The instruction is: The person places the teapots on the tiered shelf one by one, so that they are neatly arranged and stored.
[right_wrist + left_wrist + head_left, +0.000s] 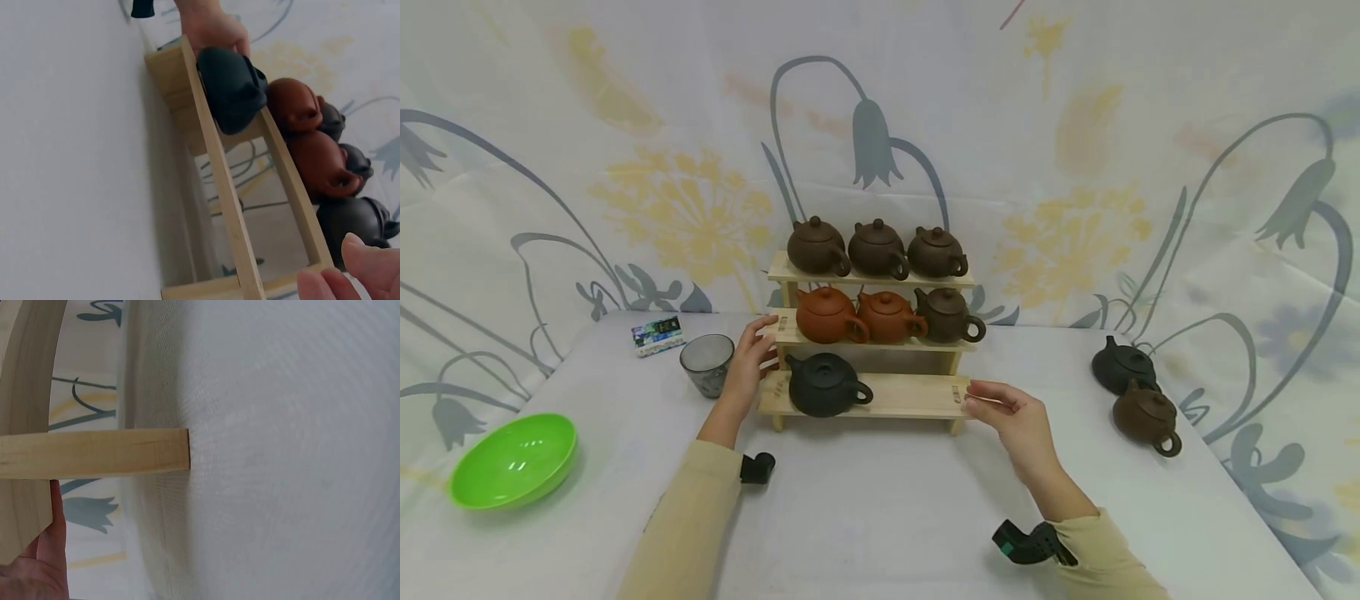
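Note:
A three-tier wooden display stand (917,393) stands on the white table. My left hand (748,367) grips its left end; in the left wrist view part of that hand (47,562) shows behind a board. My right hand (1018,421) holds the right end of the lowest shelf, thumb and fingertips at its edge. A black teapot (823,387) sits on that shelf's left part. Two reddish teapots (826,317) and a dark one (943,317) are on the middle shelf, three brown teapots (876,250) on top.
Left of the stand are a grey glass cup (707,367), a colourful card (657,336) and a green bowl (516,462). To the right, a black teapot (1122,367) and a brown teapot (1144,415) stand close together. Patterned cloth (880,100) hangs behind.

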### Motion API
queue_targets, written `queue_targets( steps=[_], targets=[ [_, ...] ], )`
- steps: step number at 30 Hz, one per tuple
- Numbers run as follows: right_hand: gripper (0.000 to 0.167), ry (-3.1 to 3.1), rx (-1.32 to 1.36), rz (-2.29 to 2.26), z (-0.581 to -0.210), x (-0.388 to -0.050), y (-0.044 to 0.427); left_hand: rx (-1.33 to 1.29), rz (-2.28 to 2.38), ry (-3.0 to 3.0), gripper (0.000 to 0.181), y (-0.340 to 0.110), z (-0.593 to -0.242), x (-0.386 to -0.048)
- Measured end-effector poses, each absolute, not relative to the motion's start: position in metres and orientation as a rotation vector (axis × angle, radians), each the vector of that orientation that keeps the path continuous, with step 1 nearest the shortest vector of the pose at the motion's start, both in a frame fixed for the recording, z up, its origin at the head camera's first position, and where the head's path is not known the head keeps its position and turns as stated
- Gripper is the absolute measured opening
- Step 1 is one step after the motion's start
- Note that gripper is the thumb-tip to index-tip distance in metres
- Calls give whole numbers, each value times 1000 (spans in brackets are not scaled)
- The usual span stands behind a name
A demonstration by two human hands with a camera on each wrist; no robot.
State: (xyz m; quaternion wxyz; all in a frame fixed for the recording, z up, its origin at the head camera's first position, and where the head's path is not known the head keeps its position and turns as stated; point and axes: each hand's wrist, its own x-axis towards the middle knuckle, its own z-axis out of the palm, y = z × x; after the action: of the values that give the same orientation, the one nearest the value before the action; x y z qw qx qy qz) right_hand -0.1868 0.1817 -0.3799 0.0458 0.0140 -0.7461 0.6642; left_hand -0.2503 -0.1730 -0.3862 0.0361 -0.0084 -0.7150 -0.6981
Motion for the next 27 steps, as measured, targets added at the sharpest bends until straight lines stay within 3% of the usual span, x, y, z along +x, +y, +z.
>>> queue_targets(
  steps=[14, 18, 22, 27],
  targets=[
    [34, -2184, -147, 2051, -376, -172, 252, -36, -2156, -2181, 42, -174, -386, -250],
    [39, -2127, -130, 2035, -397, -179, 283, -40, -2162, -2176, 42, -175, -385, -250],
    [60, -2014, -114, 2051, -427, -191, 317, -46, -2164, -2171, 42, -174, -385, -250],
    [57, -1896, -146, 2067, -439, -192, 344, -40, -2181, -2165, 42, -173, -384, -249]
  ],
)
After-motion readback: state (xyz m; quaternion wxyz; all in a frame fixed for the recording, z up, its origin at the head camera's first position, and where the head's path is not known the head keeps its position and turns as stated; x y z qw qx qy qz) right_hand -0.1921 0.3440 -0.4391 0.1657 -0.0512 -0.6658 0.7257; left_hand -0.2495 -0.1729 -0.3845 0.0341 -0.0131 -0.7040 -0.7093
